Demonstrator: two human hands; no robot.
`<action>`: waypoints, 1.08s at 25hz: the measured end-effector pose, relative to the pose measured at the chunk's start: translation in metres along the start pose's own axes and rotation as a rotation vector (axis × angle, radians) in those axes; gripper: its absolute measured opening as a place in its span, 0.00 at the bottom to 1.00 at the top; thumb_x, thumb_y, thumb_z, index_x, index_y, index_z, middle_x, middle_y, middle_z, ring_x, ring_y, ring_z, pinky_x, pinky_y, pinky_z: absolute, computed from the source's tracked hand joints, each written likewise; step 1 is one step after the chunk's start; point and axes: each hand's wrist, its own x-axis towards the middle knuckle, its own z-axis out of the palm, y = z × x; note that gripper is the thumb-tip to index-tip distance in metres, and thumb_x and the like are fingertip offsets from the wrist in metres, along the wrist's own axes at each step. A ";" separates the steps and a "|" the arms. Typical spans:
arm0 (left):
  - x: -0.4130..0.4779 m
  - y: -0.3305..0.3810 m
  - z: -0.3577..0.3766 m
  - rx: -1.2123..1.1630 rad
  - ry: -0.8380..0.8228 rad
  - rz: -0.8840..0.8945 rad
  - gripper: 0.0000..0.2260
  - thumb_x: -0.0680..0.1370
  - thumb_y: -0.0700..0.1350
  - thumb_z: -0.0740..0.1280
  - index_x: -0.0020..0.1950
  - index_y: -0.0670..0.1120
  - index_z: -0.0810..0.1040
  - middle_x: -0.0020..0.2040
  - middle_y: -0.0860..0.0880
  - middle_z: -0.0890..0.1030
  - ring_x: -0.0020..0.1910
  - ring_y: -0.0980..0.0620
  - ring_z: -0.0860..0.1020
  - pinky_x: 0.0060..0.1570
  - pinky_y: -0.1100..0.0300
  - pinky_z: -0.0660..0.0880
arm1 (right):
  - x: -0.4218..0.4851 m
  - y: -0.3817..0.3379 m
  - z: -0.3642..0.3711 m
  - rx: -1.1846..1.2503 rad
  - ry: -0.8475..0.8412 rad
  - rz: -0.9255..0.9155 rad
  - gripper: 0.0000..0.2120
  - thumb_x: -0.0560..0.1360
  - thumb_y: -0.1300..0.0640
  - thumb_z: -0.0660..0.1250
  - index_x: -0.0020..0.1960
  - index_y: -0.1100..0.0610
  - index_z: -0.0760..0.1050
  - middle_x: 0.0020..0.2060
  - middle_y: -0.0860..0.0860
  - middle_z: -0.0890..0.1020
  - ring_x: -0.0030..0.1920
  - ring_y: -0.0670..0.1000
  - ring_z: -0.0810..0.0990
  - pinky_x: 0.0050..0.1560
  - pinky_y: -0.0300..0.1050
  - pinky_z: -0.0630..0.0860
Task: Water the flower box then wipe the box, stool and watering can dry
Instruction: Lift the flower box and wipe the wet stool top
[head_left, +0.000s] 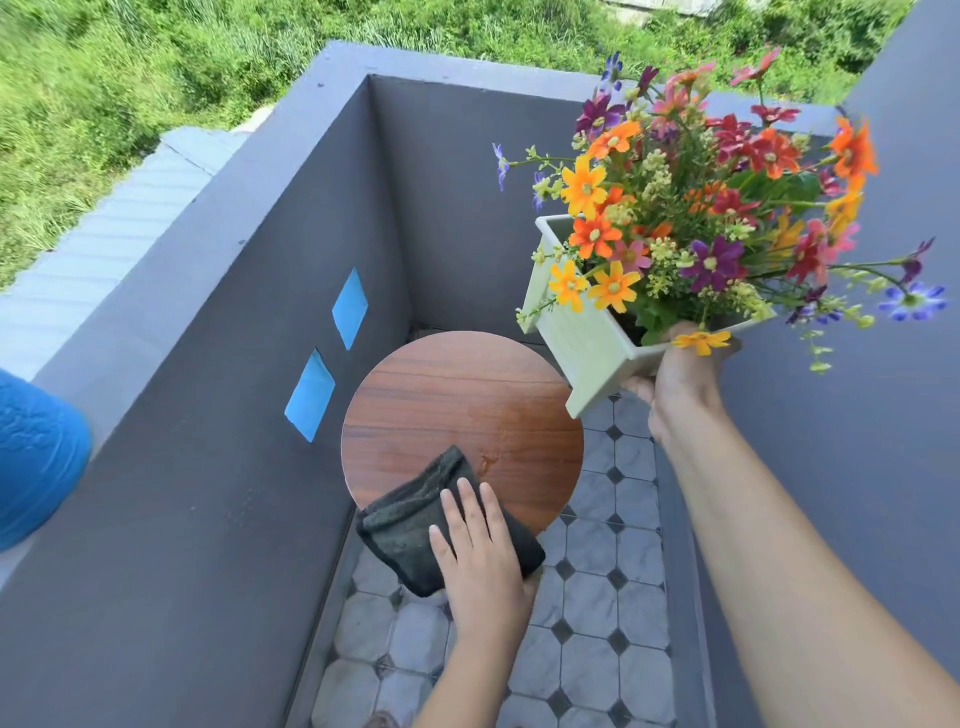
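Note:
A round wooden stool (447, 405) stands on the tiled floor, with a wet patch on the right of its top. My left hand (480, 556) lies flat, fingers spread, on a folded dark cloth (410, 525) at the stool's near edge. My right hand (680, 374) holds the pale green flower box (582, 343) by its near end, lifted and tilted above the stool's right side. The box is full of orange, red and purple flowers (717, 208). No watering can is in view.
Dark grey balcony walls (218, 415) close in the narrow space on the left, far and right sides. Two blue tape squares (349, 307) mark the left wall. A blue object (36, 457) sits on the left ledge. Grey tiles (592, 613) cover the floor.

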 end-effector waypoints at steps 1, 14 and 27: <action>-0.003 -0.001 -0.002 0.008 0.021 0.019 0.40 0.68 0.49 0.70 0.73 0.36 0.56 0.76 0.36 0.50 0.71 0.36 0.60 0.63 0.38 0.62 | 0.003 0.001 0.000 0.000 0.004 0.006 0.24 0.63 0.50 0.57 0.55 0.49 0.52 0.69 0.57 0.70 0.41 0.52 0.79 0.24 0.39 0.77; 0.004 0.048 -0.085 -1.265 -0.441 -0.116 0.14 0.79 0.45 0.60 0.62 0.59 0.74 0.63 0.55 0.75 0.63 0.50 0.71 0.63 0.54 0.68 | 0.008 -0.002 -0.011 0.090 0.055 -0.013 0.26 0.60 0.49 0.58 0.55 0.48 0.51 0.64 0.54 0.70 0.52 0.57 0.80 0.27 0.40 0.79; 0.048 -0.072 -0.086 -0.820 -0.246 -0.248 0.30 0.64 0.37 0.68 0.63 0.55 0.66 0.59 0.47 0.73 0.56 0.44 0.75 0.52 0.49 0.75 | -0.007 -0.012 -0.026 0.082 0.059 0.007 0.27 0.61 0.49 0.57 0.60 0.49 0.55 0.73 0.56 0.66 0.56 0.60 0.80 0.22 0.37 0.76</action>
